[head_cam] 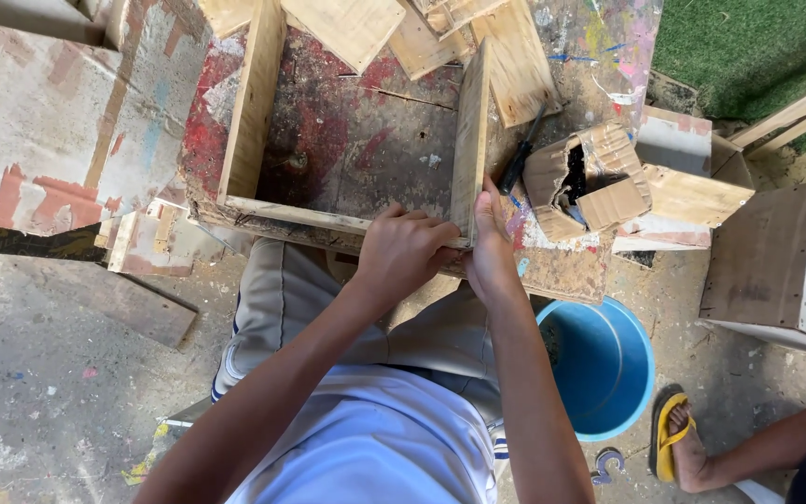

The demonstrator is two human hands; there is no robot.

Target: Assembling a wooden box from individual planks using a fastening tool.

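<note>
A three-sided wooden frame of pale planks lies on a paint-stained workbench. My left hand grips the near right corner, where the front plank meets the right plank. My right hand presses against the outside of that same corner, thumb up along the right plank. What is under my fingers at the joint is hidden.
A black-handled tool and a torn cardboard box lie right of the frame. Loose planks are stacked at the back. A blue bucket stands on the floor. Another person's foot in a yellow sandal is at lower right.
</note>
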